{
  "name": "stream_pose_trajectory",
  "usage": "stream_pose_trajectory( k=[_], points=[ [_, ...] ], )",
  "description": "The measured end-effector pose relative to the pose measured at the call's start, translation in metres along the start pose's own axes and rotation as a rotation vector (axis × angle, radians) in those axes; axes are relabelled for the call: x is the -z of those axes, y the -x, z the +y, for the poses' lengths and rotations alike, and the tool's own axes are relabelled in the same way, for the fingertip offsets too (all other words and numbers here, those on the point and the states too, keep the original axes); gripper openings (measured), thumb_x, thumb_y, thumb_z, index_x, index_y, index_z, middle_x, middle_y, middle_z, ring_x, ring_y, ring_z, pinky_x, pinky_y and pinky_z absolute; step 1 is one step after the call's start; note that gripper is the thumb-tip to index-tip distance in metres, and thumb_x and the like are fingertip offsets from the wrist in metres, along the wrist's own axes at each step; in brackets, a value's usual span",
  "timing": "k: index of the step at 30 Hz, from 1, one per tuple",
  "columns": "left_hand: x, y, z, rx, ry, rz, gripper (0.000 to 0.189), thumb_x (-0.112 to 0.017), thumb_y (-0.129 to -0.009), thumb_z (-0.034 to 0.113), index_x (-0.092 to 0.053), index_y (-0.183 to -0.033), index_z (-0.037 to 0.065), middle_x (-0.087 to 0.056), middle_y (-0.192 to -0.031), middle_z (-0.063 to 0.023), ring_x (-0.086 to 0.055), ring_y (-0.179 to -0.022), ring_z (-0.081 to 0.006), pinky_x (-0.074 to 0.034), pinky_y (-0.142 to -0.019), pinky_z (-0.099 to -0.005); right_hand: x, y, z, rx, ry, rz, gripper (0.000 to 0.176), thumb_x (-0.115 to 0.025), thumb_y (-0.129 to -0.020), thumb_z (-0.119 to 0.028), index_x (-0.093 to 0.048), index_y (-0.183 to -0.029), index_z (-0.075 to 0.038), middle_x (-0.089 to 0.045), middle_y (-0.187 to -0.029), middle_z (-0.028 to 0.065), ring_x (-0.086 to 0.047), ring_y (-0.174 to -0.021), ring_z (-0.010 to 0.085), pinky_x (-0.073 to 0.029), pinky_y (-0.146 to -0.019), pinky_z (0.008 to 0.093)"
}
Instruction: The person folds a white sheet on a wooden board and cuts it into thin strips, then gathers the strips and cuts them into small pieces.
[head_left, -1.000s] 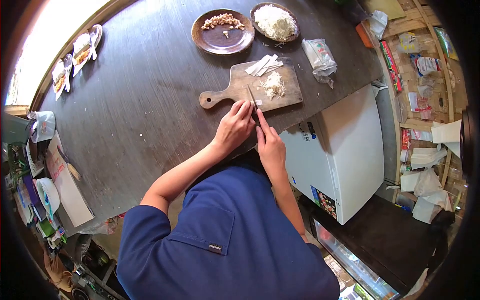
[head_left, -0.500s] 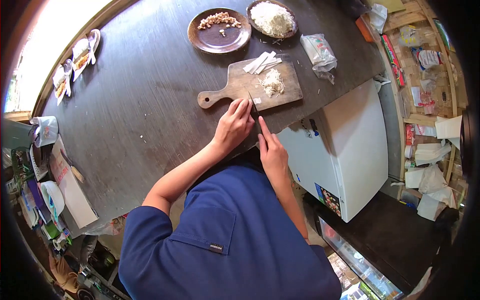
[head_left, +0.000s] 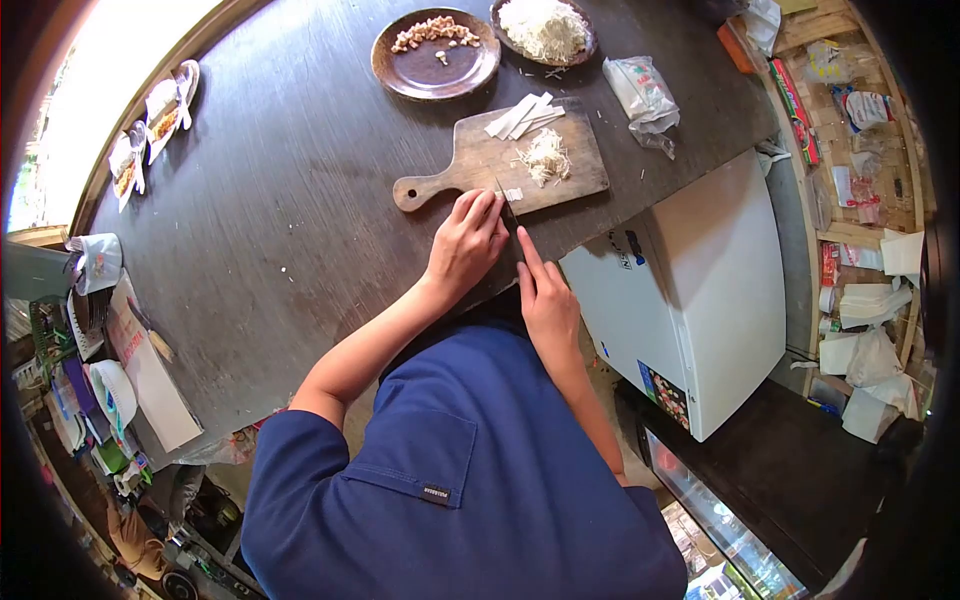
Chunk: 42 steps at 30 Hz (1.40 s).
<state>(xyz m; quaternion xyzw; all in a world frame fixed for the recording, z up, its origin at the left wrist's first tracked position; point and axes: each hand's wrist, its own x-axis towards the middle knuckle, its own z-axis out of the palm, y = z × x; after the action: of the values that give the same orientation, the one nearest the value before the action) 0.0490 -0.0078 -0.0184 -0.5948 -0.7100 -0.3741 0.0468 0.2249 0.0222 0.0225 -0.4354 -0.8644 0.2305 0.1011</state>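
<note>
**While strips wait at the far edge, the knife stands at the near one**

Though much is already shredded, the cutting is only partly done, by my reading. On the wooden cutting board [head_left: 470, 165] a small pile of white shreds [head_left: 545, 158] lies right of centre. Several long white strips [head_left: 522, 115] rest uncut at the board's far edge. Beyond the board, a dark dish [head_left: 572, 55] is heaped with the same shreds. A brown plate [head_left: 440, 78] beside it carries a scatter of tan chopped pieces [head_left: 430, 30] and is mostly bare.

The person's left hand [head_left: 465, 245] lies fingers-down on the near edge of the board, just beside the blade. I cannot tell whether it pins anything beneath. The right hand [head_left: 545, 300] is closed round the handle of a knife [head_left: 506, 205], with the forefinger laid along the spine. The blade points away across the board, and one small white piece [head_left: 513, 194] sits touching it or just beside it. The two hands are close together, with only the blade between them.

As for writing, little can be read. The plastic bag [head_left: 643, 95] on the dark counter [head_left: 280, 200] shows reddish print, too small to make out. The tag [head_left: 435, 492] on the blue shirt bears letters that are too fine to read. The white chest appliance [head_left: 690, 290] carries small stickers [head_left: 662, 392], also illegible.
</note>
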Motion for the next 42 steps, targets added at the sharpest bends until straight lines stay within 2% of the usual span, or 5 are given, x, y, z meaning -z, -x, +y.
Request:
stream_pose_trajectory(
  k=[3, 5, 11, 26, 42],
  points=[
    [0.0, 0.0, 0.0, 0.011, 0.0, 0.003, 0.037, -0.075, -0.084, 0.002, -0.07, -0.12, -0.006, -0.066, -0.118, -0.0144, -0.064, -0.116, -0.032, -0.056, -0.101, -0.0405, 0.0, -0.016, -0.001, 0.012, -0.046, -0.021, 0.053, -0.056, -0.111, -0.029, -0.046, -0.162, -0.039, -0.061, -0.085, 0.0136, -0.068, -0.07, 0.0394, -0.055, -0.063, 0.0512],
    [0.002, -0.002, -0.002, 0.017, 0.004, 0.005, 0.035, -0.077, -0.084, 0.002, -0.072, -0.119, -0.003, -0.068, -0.116, -0.0122, -0.065, -0.113, -0.0308, -0.057, -0.098, -0.0403, 0.004, -0.023, 0.0, 0.016, -0.257, 0.028, 0.051, -0.057, -0.111, -0.027, -0.049, -0.161, -0.037, -0.062, -0.085, 0.0144, -0.068, -0.074, 0.0388, -0.054, -0.066, 0.0496],
    [0.001, -0.002, -0.005, 0.122, 0.124, 0.074, 0.035, -0.08, -0.085, 0.001, -0.074, -0.119, 0.004, -0.069, -0.111, -0.0105, -0.066, -0.109, -0.0307, -0.057, -0.093, -0.0408, 0.021, -0.007, 0.009, 0.016, -0.268, 0.009, 0.05, -0.062, -0.109, -0.026, -0.054, -0.158, -0.036, -0.061, -0.082, 0.0139, -0.065, -0.073, 0.0363, -0.052, -0.068, 0.0482],
    [-0.015, -0.024, 0.011, 0.198, 0.166, 0.131, 0.022, -0.084, -0.084, 0.006, -0.077, -0.105, 0.005, -0.072, -0.102, -0.007, -0.066, -0.101, -0.029, -0.058, -0.086, -0.0397, 0.044, -0.04, 0.042, -0.012, -0.246, -0.064, 0.049, -0.064, -0.108, -0.027, -0.058, -0.155, -0.038, -0.062, -0.084, 0.0124, -0.067, -0.075, 0.0347, -0.054, -0.07, 0.0465],
    [-0.007, -0.031, 0.007, 0.105, 0.044, -0.082, 0.027, -0.076, -0.086, 0.005, -0.075, -0.113, 0.006, -0.067, -0.108, -0.0075, -0.065, -0.101, -0.0284, -0.057, -0.088, -0.0397, 0.071, -0.029, 0.057, 0.09, -0.138, -0.182, 0.047, -0.065, -0.106, -0.028, -0.061, -0.152, -0.041, -0.057, -0.085, 0.0073, -0.065, -0.066, 0.031, -0.054, -0.063, 0.0461]
  ],
)
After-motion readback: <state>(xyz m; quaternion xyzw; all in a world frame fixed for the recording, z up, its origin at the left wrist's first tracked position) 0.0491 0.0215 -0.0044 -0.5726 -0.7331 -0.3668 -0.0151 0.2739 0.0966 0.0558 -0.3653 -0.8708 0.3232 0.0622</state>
